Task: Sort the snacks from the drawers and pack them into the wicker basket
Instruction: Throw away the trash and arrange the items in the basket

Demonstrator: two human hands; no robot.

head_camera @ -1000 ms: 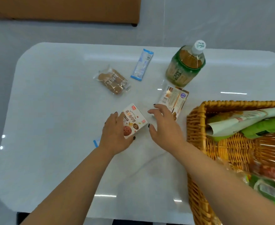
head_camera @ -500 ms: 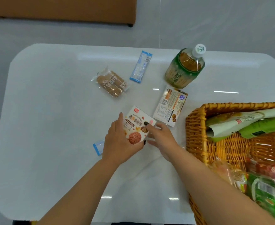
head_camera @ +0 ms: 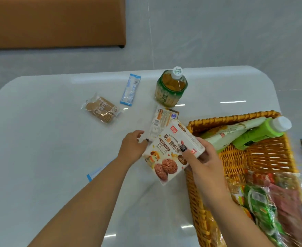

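From your head camera, your right hand (head_camera: 202,157) has its grip closed on the oat cookie box (head_camera: 171,152), thumb across the printed front and fingers curled behind its right edge; the box is lifted off the white bench (head_camera: 39,139), tilted, just at the left rim of the wicker basket (head_camera: 196,202). Your left hand (head_camera: 133,148) sits at nine o'clock of the box with fingers relaxed and loosely bent, its grip on nothing, fingertips close to the box's left edge. At twelve o'clock of the box a second small carton (head_camera: 162,118) lies flat on the bench, partly covered by the box. Beyond it, also at twelve o'clock, the tea bottle (head_camera: 171,88) stands upright. A blue sachet (head_camera: 130,90) lies at eleven o'clock, and a clear pack of biscuits (head_camera: 101,109) at ten o'clock. Another blue wrapper (head_camera: 95,172) peeks from under your left forearm. Inside the basket, a green bottle (head_camera: 260,132) and a pale green pouch (head_camera: 230,132) lie at the far end, with assorted bright packets (head_camera: 264,205) at the near end.
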